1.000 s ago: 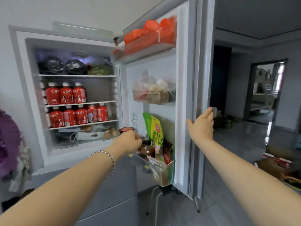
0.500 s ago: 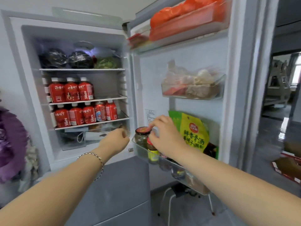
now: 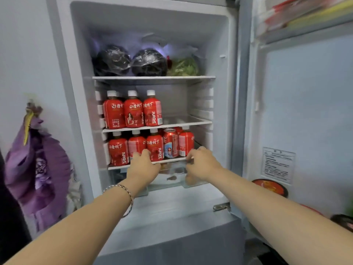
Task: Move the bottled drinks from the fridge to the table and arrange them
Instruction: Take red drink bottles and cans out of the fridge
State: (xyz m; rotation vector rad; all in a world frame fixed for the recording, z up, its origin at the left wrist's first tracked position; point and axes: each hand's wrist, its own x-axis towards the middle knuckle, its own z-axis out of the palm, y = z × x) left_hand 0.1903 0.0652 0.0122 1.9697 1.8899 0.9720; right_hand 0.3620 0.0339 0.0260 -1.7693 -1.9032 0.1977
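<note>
Red-labelled, white-capped bottles (image 3: pixel 133 113) in fridge (image 3: pixel 152 20): three on middle shelf (image 3: pixel 188 122), four plus a can (image 3: pixel 170 143) on lower shelf (image 3: pixel 118 167) | left hand (image 3: pixel 143 167): fingers curled round second bottle (image 3: pixel 136 145) from left, lower shelf | right hand (image 3: pixel 202 163): fingers bent against right-end bottle (image 3: pixel 186 143); I cannot tell if they grip

This looks like a home: a household fridge (image 3: pixel 152 54) stands open against a plain wall, with bagged vegetables (image 3: pixel 182 66) on its top shelf and a purple cloth (image 3: pixel 36 169) hanging beside it.
</note>
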